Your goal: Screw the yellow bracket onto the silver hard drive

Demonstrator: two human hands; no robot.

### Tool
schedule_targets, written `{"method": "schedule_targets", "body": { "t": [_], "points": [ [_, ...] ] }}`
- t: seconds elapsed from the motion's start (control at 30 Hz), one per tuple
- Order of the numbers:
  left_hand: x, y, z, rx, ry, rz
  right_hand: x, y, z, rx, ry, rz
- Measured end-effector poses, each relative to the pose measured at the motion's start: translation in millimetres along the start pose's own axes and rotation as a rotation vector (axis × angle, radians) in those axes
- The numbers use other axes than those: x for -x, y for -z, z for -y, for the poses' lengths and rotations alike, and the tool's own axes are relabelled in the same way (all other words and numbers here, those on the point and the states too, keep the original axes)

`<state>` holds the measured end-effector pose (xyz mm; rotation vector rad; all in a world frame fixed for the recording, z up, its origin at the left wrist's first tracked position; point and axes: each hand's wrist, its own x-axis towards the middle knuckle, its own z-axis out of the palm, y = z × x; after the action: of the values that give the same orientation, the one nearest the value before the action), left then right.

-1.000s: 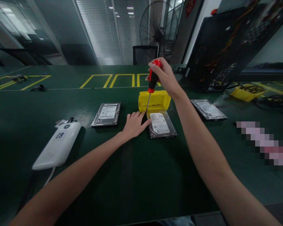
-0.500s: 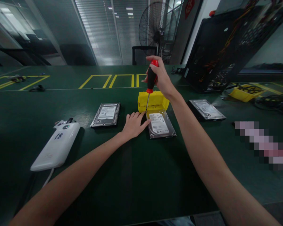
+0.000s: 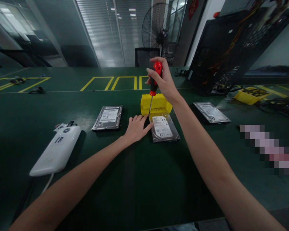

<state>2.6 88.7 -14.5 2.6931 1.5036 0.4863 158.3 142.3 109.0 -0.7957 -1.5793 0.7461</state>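
My right hand [image 3: 165,78] is wrapped around the red and black handle of a screwdriver [image 3: 154,78], its thumb lifted off the grip. The shaft points down, slightly tilted, with its tip at the far left corner of a hard drive [image 3: 162,127]. The drive lies label up on the green table. At its left edge rests my left hand [image 3: 136,129], fingers spread, thumb touching the drive and index fingertip close to the screwdriver tip. Directly behind the drive stands a yellow plastic bin [image 3: 155,104]. Whether a screw sits under the tip is too small to tell.
Another hard drive [image 3: 108,117] lies to the left, a third hard drive [image 3: 211,112] to the right. A white power bank marked 18 [image 3: 56,149] with a cable is at near left. An open black computer case [image 3: 214,57] and a yellow tray of cables [image 3: 251,95] stand at far right.
The screwdriver handle has turned in my right hand, and my thumb has swung outward away from it. My left hand and the hard drive have stayed in place.
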Motion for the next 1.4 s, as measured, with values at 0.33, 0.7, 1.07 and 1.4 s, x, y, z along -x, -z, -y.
{"method": "schedule_targets", "body": {
  "t": [0.33, 0.7, 1.07, 1.4],
  "points": [
    [-0.5, 0.7, 0.3, 0.03, 0.007, 0.02, -3.0, -0.7, -1.8, 0.01, -0.013, 0.069],
    [-0.1, 2.7, -2.3, 0.005, 0.007, 0.019, -4.8, -1.5, -7.0, -0.056, -0.013, 0.017],
    [-0.2, -0.4, 0.5, 0.008, -0.002, 0.007, -4.1, -3.2, -3.6, -0.031, 0.001, 0.035],
    [0.2, 0.4, 1.3, 0.019, -0.011, 0.001, -6.7, 0.5, -8.1, -0.098, -0.002, 0.073]
  ]
}}
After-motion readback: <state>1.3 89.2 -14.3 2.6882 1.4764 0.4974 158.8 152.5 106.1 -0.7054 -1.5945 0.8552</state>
